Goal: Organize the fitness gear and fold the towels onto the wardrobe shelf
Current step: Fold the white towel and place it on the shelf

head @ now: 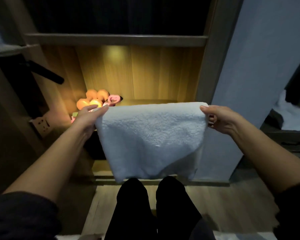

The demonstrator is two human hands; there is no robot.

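A white towel (151, 139) hangs doubled over in front of the lit wardrobe shelf (156, 101). My left hand (88, 116) pinches its upper left corner and my right hand (220, 118) pinches its upper right corner, stretching the top edge level. At the shelf's back left lie orange dumbbells (92, 99) and a pink grip piece (114, 99), partly hidden behind my left hand. The towel covers the front edge of the shelf.
An upper shelf board (114, 39) runs above the lit compartment. A dark handle-like object (45, 71) sticks out at the left. A wall socket (42, 124) sits low left. White fabric (291, 111) lies on furniture at the right. My black-clad legs (154, 208) stand on wooden flooring.
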